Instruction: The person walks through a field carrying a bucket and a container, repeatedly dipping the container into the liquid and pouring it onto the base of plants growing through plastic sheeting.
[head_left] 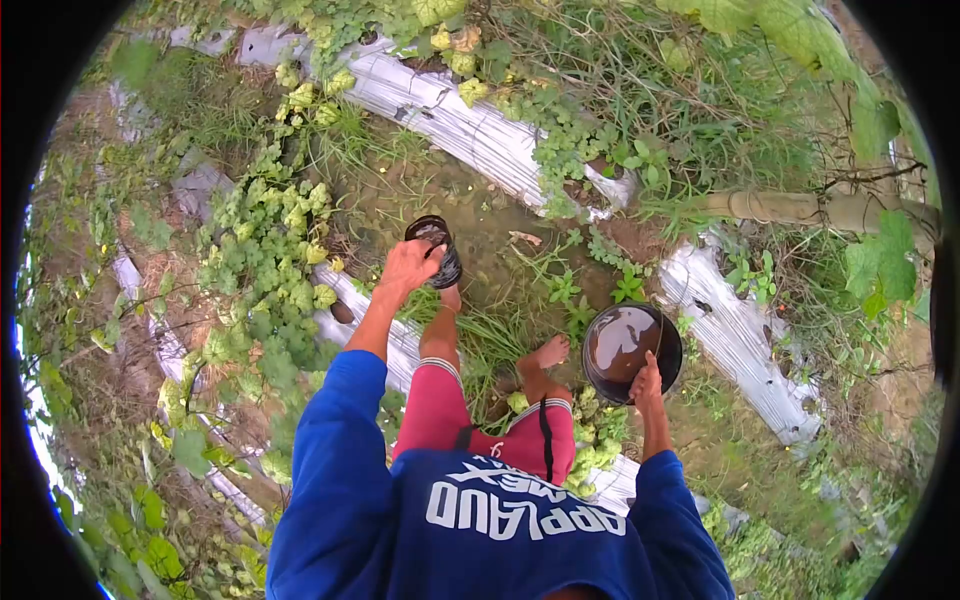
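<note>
My left hand (408,266) is closed on a small black cup (448,268) with ridged sides, its opening showing brownish contents. The cup overlaps my left foot in this view and hides most of it. On the right, my right hand (648,381) is closed at the near side of a round black bucket (593,378), where a thin wire handle rises from the fingers. Shiny brown liquid (622,340) lies inside the bucket. My bare right foot (550,352) rests on the ground between the cup and the bucket.
Strips of silvery plastic sheeting (440,105) with holes cross the ground; another strip (735,335) lies right of the bucket. Leafy vines (265,240) spread at left. A thick pole (790,208) juts in from the right. Muddy, grassy soil (375,190) runs between the strips.
</note>
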